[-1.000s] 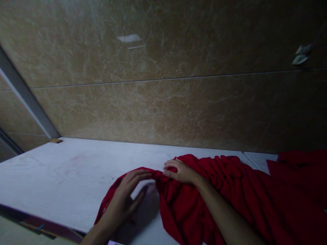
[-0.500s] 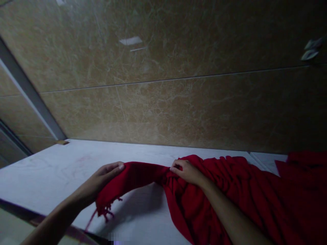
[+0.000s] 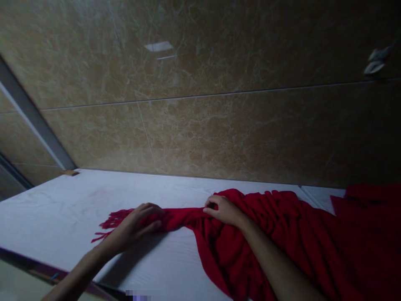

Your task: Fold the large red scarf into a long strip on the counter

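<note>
Red fringed scarf point(image 3: 250, 246), soft, crumpled

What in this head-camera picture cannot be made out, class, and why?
1. Red fringed cloth: head view, right part cut off by the right and bottom edges.
2. Left hand: head view, its own back hides whether its fingers grip the cloth.
3. Small pale object on the brown marbled wall: head view, too blurred and dim to identify.
4. Small tan piece at the white table's far corner: head view, too small.

I am looking at a white table point(image 3: 56, 209) that is carrying a crumpled red fringed cloth point(image 3: 282, 238) spreading across its right half.
</note>
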The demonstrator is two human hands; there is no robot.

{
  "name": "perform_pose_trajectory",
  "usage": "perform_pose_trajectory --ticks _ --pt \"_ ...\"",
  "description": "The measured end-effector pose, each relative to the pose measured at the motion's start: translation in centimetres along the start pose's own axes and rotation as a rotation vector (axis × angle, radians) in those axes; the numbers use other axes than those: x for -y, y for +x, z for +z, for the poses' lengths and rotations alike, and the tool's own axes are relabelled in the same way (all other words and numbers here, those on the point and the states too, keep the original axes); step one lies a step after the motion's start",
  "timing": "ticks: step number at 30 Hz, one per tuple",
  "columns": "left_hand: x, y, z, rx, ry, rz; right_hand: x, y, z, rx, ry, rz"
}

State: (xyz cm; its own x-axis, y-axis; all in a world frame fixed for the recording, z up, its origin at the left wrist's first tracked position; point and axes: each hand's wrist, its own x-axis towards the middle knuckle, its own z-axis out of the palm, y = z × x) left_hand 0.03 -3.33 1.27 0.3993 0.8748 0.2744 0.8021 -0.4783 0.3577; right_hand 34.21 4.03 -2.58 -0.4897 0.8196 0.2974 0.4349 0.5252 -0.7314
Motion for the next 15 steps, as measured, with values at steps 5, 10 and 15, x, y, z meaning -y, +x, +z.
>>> perform_pose_trajectory --ticks 5,10,15 --pt "-1.5 -2.1 2.0 -0.065 -0.07 0.02 0.2 -0.1 -0.1 -0.009 -0.012 0.004" --pt "0.1 -2.2 2.5 -0.081 -0.032 0.043 -0.1 0.0 0.1 -0.024 -0.008 0.008" --pt "-2.4 -1.7 2.5 -0.086 0.04 0.093 -0.2 0.0 0.1 -0.025 0.001 0.002"
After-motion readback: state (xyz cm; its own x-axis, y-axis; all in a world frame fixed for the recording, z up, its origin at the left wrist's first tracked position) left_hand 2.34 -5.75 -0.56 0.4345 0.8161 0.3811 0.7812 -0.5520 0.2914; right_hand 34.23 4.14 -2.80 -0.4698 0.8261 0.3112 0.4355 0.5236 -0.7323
